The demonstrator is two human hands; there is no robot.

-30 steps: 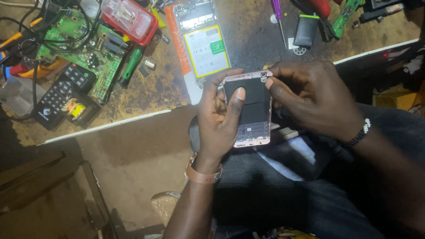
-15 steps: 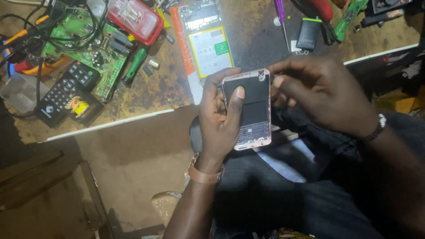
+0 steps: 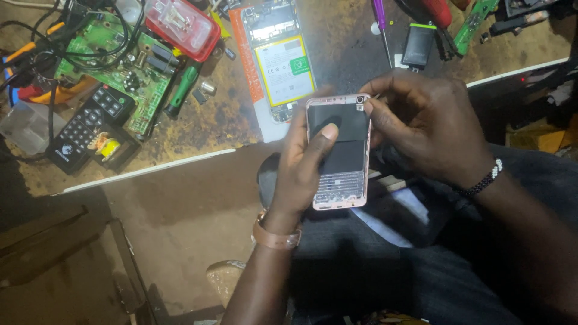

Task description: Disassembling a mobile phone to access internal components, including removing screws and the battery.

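Steadying a pink phone back shell (image 3: pixel 338 153) in our left hand (image 3: pixel 301 174), thumb across it, so our right hand (image 3: pixel 427 129) fingertips can pinch at its top corner.

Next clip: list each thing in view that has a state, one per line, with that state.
pink phone shell: held upright off the bench, inside facing the camera
left hand: gripping the shell, thumb across it
right hand: fingertips at the shell's top corner
opened phone: flat on bench, back off, battery exposed
remote control: lying flat
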